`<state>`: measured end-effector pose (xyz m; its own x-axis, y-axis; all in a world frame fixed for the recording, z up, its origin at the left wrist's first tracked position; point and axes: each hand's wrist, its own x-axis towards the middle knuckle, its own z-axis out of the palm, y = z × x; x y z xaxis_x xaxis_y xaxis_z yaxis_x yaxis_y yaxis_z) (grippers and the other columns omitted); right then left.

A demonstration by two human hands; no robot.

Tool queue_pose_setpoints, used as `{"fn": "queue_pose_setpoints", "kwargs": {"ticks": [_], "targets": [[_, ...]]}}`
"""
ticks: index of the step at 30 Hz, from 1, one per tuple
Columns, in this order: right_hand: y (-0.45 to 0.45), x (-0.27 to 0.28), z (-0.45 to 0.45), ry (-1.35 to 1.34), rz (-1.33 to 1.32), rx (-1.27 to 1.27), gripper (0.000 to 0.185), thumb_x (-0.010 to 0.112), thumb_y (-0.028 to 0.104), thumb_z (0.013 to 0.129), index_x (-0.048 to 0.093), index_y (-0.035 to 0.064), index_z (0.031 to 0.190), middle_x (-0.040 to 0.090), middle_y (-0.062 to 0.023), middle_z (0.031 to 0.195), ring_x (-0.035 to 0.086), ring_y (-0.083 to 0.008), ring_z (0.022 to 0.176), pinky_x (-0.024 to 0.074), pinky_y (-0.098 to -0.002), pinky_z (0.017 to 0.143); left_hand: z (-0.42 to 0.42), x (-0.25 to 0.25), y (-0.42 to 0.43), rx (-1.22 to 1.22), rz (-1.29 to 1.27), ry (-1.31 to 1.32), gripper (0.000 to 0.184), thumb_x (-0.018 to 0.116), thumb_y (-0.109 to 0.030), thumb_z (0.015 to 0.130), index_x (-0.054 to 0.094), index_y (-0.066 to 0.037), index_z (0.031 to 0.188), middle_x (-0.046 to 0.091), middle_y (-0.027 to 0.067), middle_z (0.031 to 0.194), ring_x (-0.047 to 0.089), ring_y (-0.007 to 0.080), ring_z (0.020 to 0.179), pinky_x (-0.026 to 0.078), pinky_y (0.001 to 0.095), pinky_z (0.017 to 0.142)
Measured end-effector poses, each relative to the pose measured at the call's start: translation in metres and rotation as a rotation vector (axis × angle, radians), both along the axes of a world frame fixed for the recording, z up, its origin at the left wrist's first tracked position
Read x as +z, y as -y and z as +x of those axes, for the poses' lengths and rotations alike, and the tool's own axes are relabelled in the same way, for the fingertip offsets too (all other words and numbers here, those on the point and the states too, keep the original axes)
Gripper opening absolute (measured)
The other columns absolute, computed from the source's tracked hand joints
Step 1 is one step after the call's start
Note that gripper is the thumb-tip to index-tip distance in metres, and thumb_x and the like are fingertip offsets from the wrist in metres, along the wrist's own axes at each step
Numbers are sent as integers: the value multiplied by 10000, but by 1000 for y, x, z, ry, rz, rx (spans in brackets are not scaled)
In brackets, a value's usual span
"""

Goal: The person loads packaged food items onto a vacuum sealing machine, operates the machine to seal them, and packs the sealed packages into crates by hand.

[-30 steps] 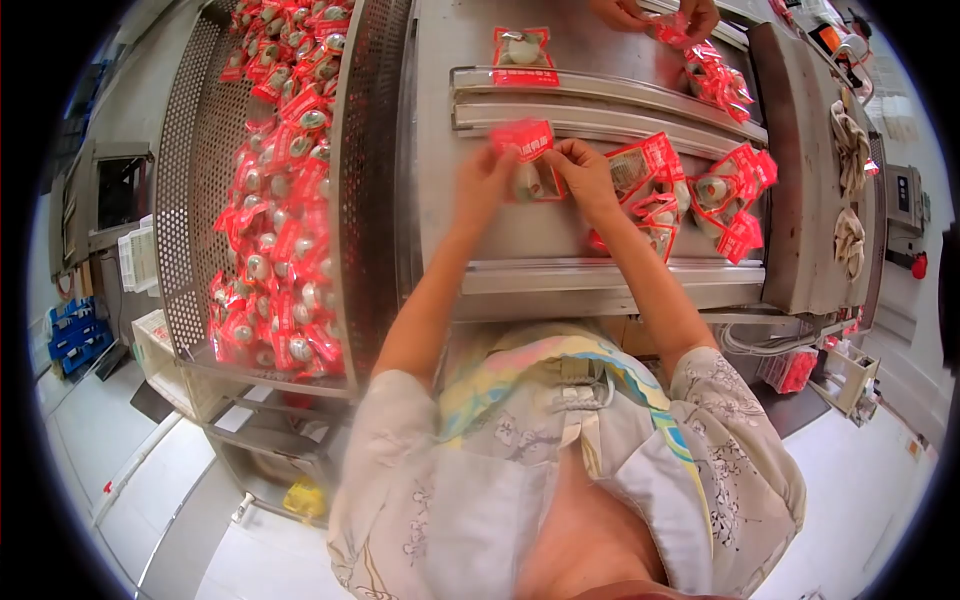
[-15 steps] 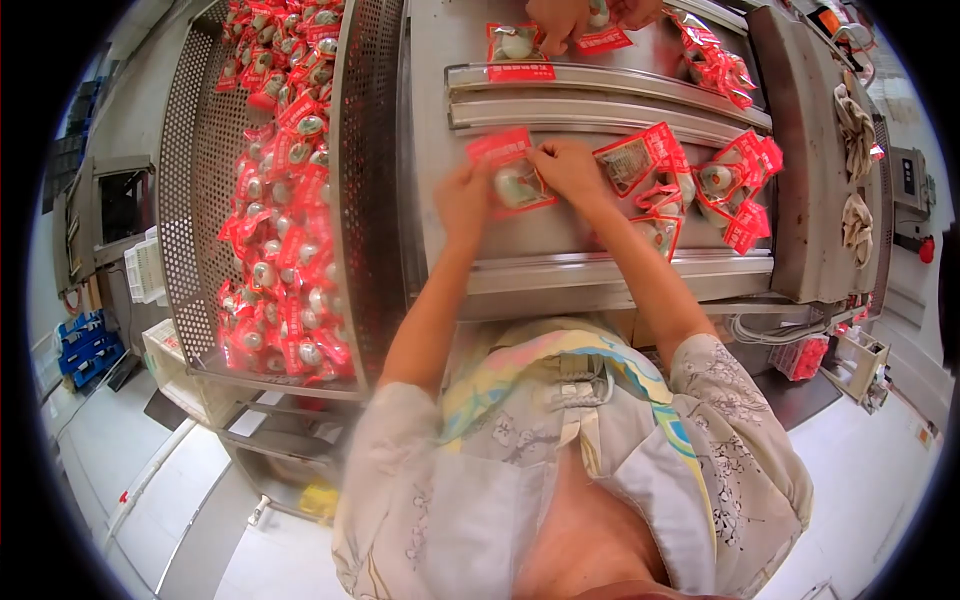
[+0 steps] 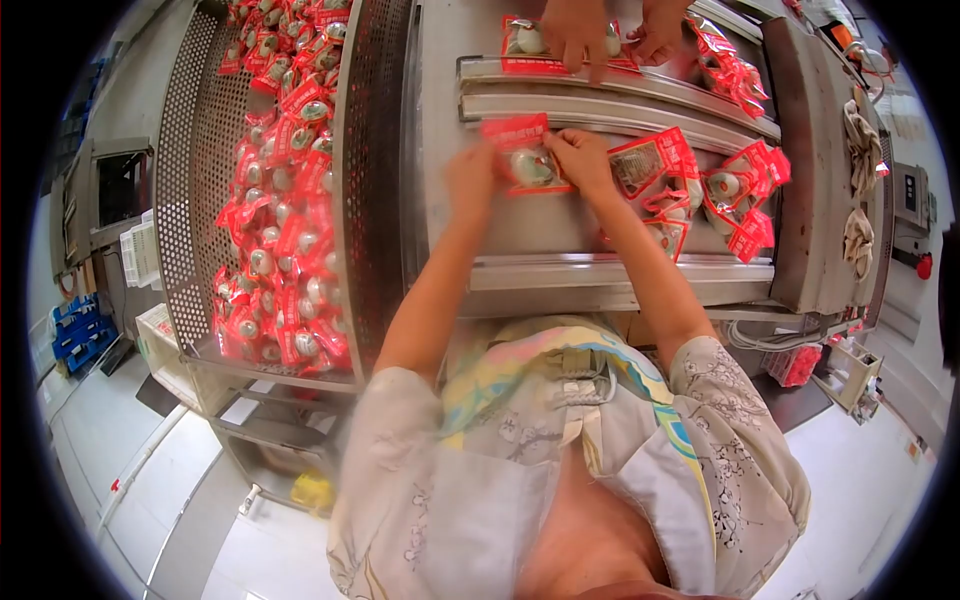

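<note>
A red and clear plastic packet (image 3: 530, 168), with a pale egg-shaped item showing inside, is between my hands over the metal work surface. My right hand (image 3: 585, 160) pinches its right edge with thumb and fingers. Beside its left edge is my left hand (image 3: 470, 180), smeared by motion, so its grip cannot be made out. Just right of my right hand lie several similar packets (image 3: 650, 165), partly overlapping. Another cluster of packets (image 3: 740, 195) sits farther right on the same surface.
To the left, a perforated metal bin (image 3: 190, 200) holds a heap of red packets. Metal rails (image 3: 620, 112) cross the work surface beyond my hands. Past them, another person's hands (image 3: 575, 35) handle packets. A steel machine housing (image 3: 810, 170) with gloves hung on it borders the right.
The packet and both my hands appear slightly farther right in the view, which has shifted a little. Across the rails, the other person's hands have moved apart and changed pose.
</note>
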<state>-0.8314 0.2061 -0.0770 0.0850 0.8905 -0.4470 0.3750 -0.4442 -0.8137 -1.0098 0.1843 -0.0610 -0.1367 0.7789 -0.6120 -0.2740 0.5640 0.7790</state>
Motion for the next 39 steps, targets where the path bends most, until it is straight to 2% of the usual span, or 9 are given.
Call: {"fn": "queue_pose_setpoints", "kwargs": {"ticks": [7,13,16,19,22,25,31,34,39], "targets": [[-3,-17,0,92,-52,174,327,634,332,799,684,14,742,604,-89,561,597,-169,548,461,-308,566,-12,-14,27,20,-36,11,186,568,-182,886,604,0,870,633,71,788,638,161,668,543,282,582],[1,-15,-9,-211,82,-229,265,644,247,851,668,-10,794,612,-44,607,579,-130,520,436,-286,493,1,-10,3,15,-65,124,210,576,-202,901,623,1,930,652,71,815,644,157,685,543,276,598],[4,-7,-6,-103,212,-169,263,641,235,868,658,-19,800,615,-35,621,576,-116,518,438,-290,488,4,-21,-5,-40,122,-73,260,609,-219,894,623,29,971,666,67,811,638,133,693,534,261,607],[4,17,-5,-131,36,-148,235,635,227,869,651,0,813,625,-61,638,602,-172,554,463,-308,539,4,4,3,-63,302,-517,286,653,-198,870,611,53,999,672,56,793,624,99,700,510,238,616],[1,34,-5,462,507,-9,193,660,257,853,649,64,857,622,-66,718,603,-222,625,474,-327,564,2,-15,5,-34,319,-538,287,670,-152,853,593,69,1019,675,54,802,609,77,699,488,222,621],[-18,52,-17,667,666,96,197,710,226,768,635,90,890,587,-88,922,599,-284,828,487,-392,686,5,0,2,-61,352,-536,280,677,-118,841,581,51,1042,667,49,782,598,76,680,483,219,634],[-35,53,-12,591,732,110,281,745,275,725,643,118,934,567,-82,995,581,-283,912,478,-394,771,9,3,-5,114,359,-330,246,669,-107,843,567,17,1030,647,43,829,582,74,726,470,206,653],[-9,100,22,839,828,42,310,743,288,724,649,114,962,575,-87,1051,551,-300,986,444,-429,846,12,13,9,146,527,-529,216,655,-111,861,572,4,1023,629,30,875,571,59,768,459,198,655],[26,105,106,1098,463,166,305,743,308,706,670,79,894,606,-92,1004,527,-305,1001,401,-457,857,38,20,53,-36,429,-206,174,630,-137,897,584,-27,1024,614,17,855,564,60,740,461,210,647]]}}
